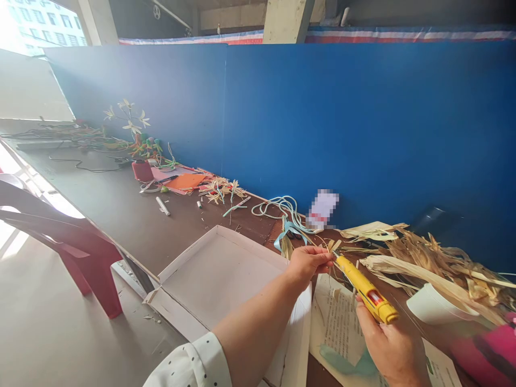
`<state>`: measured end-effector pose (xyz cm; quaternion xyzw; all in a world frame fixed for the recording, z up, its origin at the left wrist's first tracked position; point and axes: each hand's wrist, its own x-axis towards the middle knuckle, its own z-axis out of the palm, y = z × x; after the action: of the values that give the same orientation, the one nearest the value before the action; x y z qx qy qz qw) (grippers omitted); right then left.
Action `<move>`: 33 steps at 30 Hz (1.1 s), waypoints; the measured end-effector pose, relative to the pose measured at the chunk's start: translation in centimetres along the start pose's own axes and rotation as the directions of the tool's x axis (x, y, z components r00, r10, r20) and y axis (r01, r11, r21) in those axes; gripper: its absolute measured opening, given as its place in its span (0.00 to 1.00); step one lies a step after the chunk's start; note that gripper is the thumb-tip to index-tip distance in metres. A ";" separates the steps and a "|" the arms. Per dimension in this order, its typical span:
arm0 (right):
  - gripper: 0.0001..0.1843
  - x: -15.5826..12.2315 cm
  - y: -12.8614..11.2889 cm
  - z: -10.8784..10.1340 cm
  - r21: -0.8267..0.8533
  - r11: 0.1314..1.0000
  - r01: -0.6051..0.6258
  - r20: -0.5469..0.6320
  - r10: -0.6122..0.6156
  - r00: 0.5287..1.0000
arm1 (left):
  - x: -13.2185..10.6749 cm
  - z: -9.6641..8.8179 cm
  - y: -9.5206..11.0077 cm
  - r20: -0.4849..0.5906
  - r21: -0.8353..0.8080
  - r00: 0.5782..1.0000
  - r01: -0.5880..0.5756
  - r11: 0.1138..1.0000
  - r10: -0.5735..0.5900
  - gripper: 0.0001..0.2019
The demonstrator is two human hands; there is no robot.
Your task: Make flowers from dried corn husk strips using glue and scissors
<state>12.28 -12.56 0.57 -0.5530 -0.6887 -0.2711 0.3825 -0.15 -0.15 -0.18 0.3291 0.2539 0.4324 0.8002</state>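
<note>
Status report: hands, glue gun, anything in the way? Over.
Right hand grips glue gun, nozzle at husk strip. Left hand pinches that strip. Cup and husk pile close beside.

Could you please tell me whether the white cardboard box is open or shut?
Open: the white cardboard box lies with flaps spread, inside showing.

The right grip (pixel 389 344) is closed round the glue gun (pixel 365 290), wrist below the gun's rear. The left grip (pixel 308 263), forearm outstretched, has its fingertips pinched together just at the gun's tip.
</note>
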 end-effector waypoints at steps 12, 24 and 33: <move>0.05 -0.1 0.3 0.1 -0.030 0.998 0.048 0.035 -0.047 0.998 | -0.2 0.4 0.1 -0.045 0.046 0.998 -0.030 0.998 0.032 0.16; 0.04 -0.1 0.2 -0.1 -0.061 0.998 0.011 0.018 -0.010 1.000 | -0.4 0.5 0.2 -0.038 0.065 0.998 -0.050 0.997 0.053 0.16; 0.06 -0.5 0.4 -0.1 -0.017 0.995 -0.102 0.021 0.102 0.995 | -0.1 0.3 -0.1 -0.038 0.055 0.999 -0.033 0.998 0.035 0.17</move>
<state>12.74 -12.76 0.21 -0.5934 -0.6616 -0.2505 0.3840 0.04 -0.32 -0.05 0.3463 0.2755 0.4453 0.7784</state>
